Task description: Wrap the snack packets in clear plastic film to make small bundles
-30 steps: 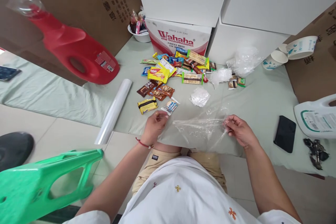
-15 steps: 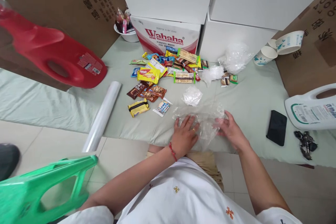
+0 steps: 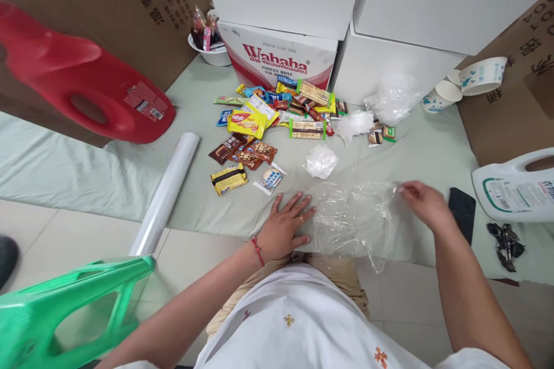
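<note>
A clear plastic bag (image 3: 352, 219) lies spread near the table's front edge, its lower part hanging over. My left hand (image 3: 285, 225) rests flat with fingers spread at the bag's left side. At the upper right corner, my right hand (image 3: 424, 202) pinches the bag's edge. A crumpled clear plastic bag (image 3: 321, 161) lies just beyond the spread one. To the left are a white-and-blue wrapped snack (image 3: 270, 179), a yellow snack packet (image 3: 229, 179) and brown cookie packets (image 3: 255, 154). Behind them is a pile of wrapped snack bars (image 3: 307, 130).
A plastic film roll (image 3: 167, 193), red jug (image 3: 108, 89) and green stool (image 3: 78, 305) stand left. At right are a black phone (image 3: 462, 213), keys (image 3: 505, 245), a white jug (image 3: 515, 190) and paper cups (image 3: 442, 97). The Wahaha carton (image 3: 279, 57) stands at the back.
My right hand has moved right, stretching the clear plastic bag out wider and flatter. My left hand has shifted left and slightly down, its fingers spread wider.
</note>
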`<state>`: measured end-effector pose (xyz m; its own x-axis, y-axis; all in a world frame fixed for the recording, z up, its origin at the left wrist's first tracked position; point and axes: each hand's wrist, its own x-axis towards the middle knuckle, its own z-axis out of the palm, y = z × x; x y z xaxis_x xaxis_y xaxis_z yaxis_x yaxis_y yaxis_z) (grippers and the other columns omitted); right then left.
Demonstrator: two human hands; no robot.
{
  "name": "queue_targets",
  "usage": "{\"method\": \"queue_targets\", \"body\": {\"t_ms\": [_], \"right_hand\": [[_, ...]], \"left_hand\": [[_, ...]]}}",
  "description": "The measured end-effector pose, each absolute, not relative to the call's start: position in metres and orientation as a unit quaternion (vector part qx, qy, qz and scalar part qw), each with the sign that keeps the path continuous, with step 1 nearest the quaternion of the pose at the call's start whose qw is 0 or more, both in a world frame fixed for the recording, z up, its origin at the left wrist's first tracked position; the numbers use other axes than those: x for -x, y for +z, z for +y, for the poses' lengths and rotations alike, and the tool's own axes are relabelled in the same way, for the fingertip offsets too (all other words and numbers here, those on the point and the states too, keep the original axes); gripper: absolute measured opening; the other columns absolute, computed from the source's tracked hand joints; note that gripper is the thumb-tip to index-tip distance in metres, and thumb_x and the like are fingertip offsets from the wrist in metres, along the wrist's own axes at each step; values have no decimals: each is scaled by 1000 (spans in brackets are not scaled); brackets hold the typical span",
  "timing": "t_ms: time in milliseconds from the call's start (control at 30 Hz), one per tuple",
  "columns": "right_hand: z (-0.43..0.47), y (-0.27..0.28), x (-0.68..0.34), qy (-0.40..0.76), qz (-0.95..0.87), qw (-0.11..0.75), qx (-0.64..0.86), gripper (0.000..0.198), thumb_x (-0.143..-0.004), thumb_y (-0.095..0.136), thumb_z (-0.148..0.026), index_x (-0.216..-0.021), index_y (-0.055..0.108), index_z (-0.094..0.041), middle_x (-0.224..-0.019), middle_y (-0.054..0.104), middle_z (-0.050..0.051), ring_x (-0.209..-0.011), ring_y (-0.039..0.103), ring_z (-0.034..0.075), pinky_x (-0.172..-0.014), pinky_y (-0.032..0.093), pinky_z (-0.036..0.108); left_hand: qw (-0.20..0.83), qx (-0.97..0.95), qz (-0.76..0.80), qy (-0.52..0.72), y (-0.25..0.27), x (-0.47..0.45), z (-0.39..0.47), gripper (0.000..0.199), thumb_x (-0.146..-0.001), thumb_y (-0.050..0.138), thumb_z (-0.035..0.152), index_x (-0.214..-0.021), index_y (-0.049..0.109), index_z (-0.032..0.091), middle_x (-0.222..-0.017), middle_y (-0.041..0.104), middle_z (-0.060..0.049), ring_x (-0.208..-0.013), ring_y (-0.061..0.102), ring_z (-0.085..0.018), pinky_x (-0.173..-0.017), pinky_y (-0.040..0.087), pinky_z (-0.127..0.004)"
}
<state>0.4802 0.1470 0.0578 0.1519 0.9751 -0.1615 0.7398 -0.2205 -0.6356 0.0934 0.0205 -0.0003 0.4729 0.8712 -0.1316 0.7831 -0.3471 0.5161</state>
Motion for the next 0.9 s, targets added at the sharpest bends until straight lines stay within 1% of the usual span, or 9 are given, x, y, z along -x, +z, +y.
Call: {"method": "queue_targets", "body": {"t_ms": [67, 167, 267, 333, 400, 600, 667, 767, 900], "right_hand": [[171, 79, -458, 128, -629, 242, 727, 19, -82, 64, -36, -90, 73, -21, -83, 73, 7, -78, 68, 26, -81, 53, 43], [208, 101, -392, 110, -761, 247, 590, 24, -92, 54, -32, -104, 72, -21, -99, 75, 8, -89, 69, 26, -84, 54, 39], [246, 99, -305, 102, -847, 147, 501, 24, -95, 55, -31, -108, 73, -23, -109, 73, 8, -100, 68, 26, -87, 51, 36], [269, 90, -255, 48, -868, 67, 490, 38, -95, 57, -33, -131, 64, -23, -127, 67, 12, -108, 65, 29, -84, 50, 35], [286, 79, -222, 19, -873, -10, 488, 49, -93, 62, -32, -140, 57, -20, -133, 62, 17, -112, 62, 30, -84, 49, 34], [299, 64, -233, 1, -873, -65, 483, 23, -95, 55, -25, -108, 71, -14, -113, 67, 18, -111, 57, 32, -87, 45, 37], [298, 61, -248, -4, -872, -52, 487, 27, -94, 59, -37, -104, 72, -15, -114, 66, 18, -113, 53, 34, -90, 44, 40], [290, 51, -251, -3, -873, -47, 486, 51, -88, 64, -58, -117, 69, -16, -123, 63, 20, -118, 48, 38, -92, 43, 45], [283, 40, -228, 9, -875, -76, 478, 50, -87, 68, -54, -117, 68, -14, -125, 63, 20, -120, 47, 40, -95, 42, 50]], "left_hand": [[274, -820, 494, 91, 2, -93, 21, 71, -88, 68, 40, -154, 45, 28, -169, 28, -9, -158, 19, -34, -124, -6, -67], [298, -808, 494, 122, 5, -94, 22, 53, -94, 56, 34, -147, 54, 29, -166, 36, -5, -158, 23, -30, -126, -2, -64], [301, -764, 546, 168, 5, -100, 22, 37, -102, 45, 36, -131, 66, 29, -154, 55, -4, -152, 37, -26, -127, 6, -62], [282, -750, 568, 187, 2, -106, 21, 35, -100, 52, 44, -128, 67, 28, -151, 59, -5, -150, 40, -27, -128, 6, -62], [264, -759, 565, 188, -3, -109, 19, 42, -95, 62, 48, -132, 64, 27, -154, 56, -5, -152, 37, -28, -128, 4, -61], [254, -779, 543, 183, -12, -106, 17, 55, -95, 61, 54, -144, 54, 29, -159, 49, -4, -154, 33, -24, -130, -2, -56], [252, -783, 539, 183, -13, -105, 17, 59, -96, 58, 55, -149, 50, 29, -161, 46, -4, -155, 30, -24, -129, -5, -56], [247, -789, 533, 180, -12, -104, 17, 62, -97, 55, 57, -152, 46, 29, -163, 43, -4, -156, 28, -25, -128, -10, -56], [231, -794, 538, 165, -12, -95, 14, 72, -92, 59, 64, -155, 42, 31, -164, 42, -5, -156, 29, -27, -127, -11, -60]]}}
